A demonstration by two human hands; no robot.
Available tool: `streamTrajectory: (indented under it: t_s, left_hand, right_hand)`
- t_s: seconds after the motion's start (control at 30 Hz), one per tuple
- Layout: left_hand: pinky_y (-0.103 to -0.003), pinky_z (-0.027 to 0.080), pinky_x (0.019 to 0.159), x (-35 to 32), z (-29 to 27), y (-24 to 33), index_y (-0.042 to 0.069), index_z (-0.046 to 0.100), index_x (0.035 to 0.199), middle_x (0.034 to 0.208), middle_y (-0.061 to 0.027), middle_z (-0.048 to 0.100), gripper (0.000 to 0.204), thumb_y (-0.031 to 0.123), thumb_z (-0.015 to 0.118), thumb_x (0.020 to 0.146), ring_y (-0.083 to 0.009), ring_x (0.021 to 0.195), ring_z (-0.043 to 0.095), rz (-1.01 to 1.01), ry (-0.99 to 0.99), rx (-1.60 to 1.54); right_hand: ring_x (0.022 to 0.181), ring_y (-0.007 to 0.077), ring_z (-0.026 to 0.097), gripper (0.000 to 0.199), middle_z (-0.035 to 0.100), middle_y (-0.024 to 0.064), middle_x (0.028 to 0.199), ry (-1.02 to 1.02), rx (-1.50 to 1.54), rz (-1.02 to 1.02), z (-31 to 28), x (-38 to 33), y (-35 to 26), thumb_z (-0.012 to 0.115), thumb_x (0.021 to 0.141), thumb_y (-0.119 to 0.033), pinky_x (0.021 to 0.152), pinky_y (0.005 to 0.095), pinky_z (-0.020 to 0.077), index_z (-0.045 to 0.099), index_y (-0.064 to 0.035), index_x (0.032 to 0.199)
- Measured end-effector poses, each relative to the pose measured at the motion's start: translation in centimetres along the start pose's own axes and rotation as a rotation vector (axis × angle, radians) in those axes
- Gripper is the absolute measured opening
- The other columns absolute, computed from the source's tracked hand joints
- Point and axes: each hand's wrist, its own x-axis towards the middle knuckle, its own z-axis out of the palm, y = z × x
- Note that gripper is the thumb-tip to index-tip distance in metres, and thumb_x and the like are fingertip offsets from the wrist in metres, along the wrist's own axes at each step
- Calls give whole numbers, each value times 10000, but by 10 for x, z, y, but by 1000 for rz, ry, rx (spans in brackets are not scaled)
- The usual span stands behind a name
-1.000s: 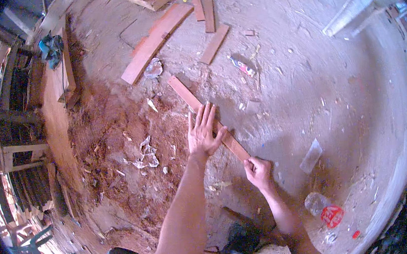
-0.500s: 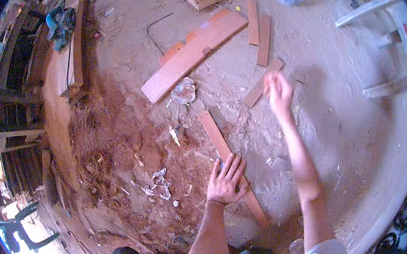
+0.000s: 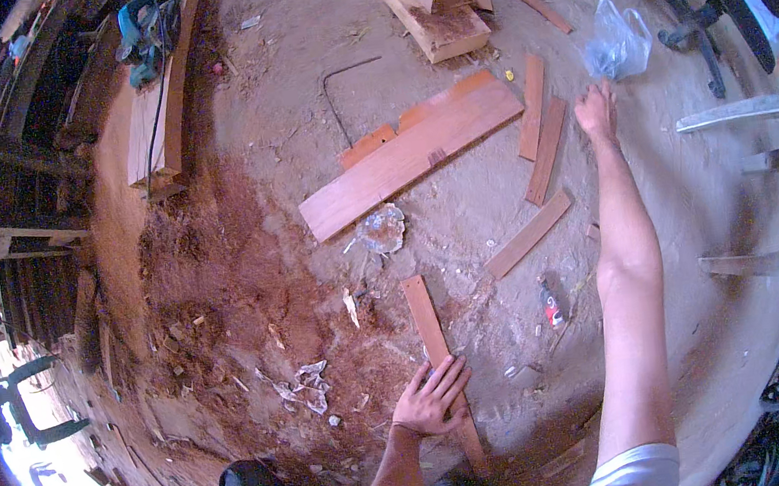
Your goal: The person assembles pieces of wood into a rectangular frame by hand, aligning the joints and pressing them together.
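Observation:
My left hand lies across a narrow reddish wood strip on the ground, its fingers stretched out over the wood. The strip points away from me, with small holes at its far end. My right arm reaches far forward, and my right hand is just below a clear plastic bag. Its fingers are bent and slightly apart, with nothing visible in them; whether they touch the bag I cannot tell. To the left of that arm are loose wood strips and a shorter brownish strip.
A wide reddish board lies ahead beside a bent metal rod. Thick timber is behind it. A teal power tool sits on a beam at left. A small bottle and crumpled plastic lie on the sawdust-strewn ground.
My right hand has moved forward and right, from above the short brownish strip to the plastic bag. My left hand stays on the strip. The view has shifted, showing more of the far ground.

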Motion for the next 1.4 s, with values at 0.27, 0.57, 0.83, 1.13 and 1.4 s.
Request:
streamTrajectory:
  t_s: [0.27,0.57,0.83,1.13,1.4]
  left_hand:
    - [-438,175,1123,1,0,0,138,390,1393,1471,-44,339,695,451,537,790,-174,1367,292,54,7,42]
    - [-468,189,1107,-3,10,-2,163,396,1389,1490,-24,305,662,504,493,831,-188,1384,251,55,-28,11]
    - [-456,149,1122,-6,7,-3,162,368,1406,1485,-12,313,690,523,482,828,-182,1395,228,40,-41,35]
    - [-419,234,1096,-7,5,-3,111,430,1361,1444,-39,376,683,444,559,778,-185,1359,305,64,95,61]
    - [-421,230,1102,-10,3,-4,100,462,1332,1428,-41,397,655,422,564,770,-193,1358,309,55,106,48]
  right_hand:
    - [1277,395,335,479,340,156,1426,-257,-406,-244,-11,66,39,532,830,-294,1057,500,299,528,-84,1261]
    - [1205,382,419,365,430,205,1345,102,-2,-319,3,-9,46,564,774,-97,1022,443,351,603,22,1117]
    - [1126,367,466,202,543,192,1149,21,279,-344,-63,-186,26,581,752,-3,957,433,384,598,52,946]
    - [1064,333,557,228,577,210,1133,-9,390,-282,-93,-96,27,501,815,-5,872,407,438,585,6,1027]
    - [1003,407,579,374,552,268,1145,-133,179,-106,-31,-110,29,391,854,27,833,447,469,487,8,1215]
